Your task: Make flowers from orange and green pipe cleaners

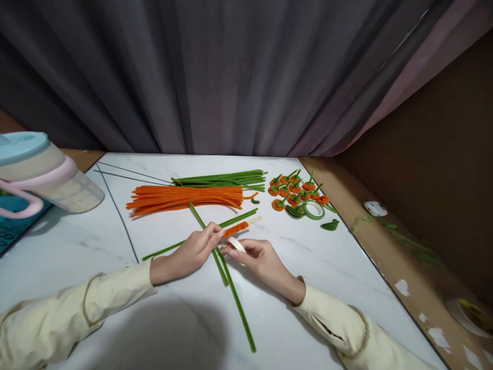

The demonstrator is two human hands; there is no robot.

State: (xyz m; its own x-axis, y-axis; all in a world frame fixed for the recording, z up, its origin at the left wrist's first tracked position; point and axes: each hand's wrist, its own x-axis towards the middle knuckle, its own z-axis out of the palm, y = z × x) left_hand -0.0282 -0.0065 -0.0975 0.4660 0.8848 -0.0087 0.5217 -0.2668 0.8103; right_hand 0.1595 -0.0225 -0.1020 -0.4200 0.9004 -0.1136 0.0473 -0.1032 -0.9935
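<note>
My left hand (202,245) pinches the near end of a thin pale stick (254,220) wrapped in an orange pipe cleaner (235,229). My right hand (260,258) is closed on a roll of white tape (236,244), just below the orange coil. Loose green pipe cleaners (241,308) cross on the table under and around both hands. My left fingers hide the near end of the stick. Whether a strip of tape runs between the hands is too small to tell.
Bundles of orange (188,199) and green pipe cleaners (223,178) lie behind my hands. At the right are several small orange pumpkins (295,186) with green stems, a green tape roll (314,210) and coiled green leaves (330,225). A lidded cup (57,174) stands left.
</note>
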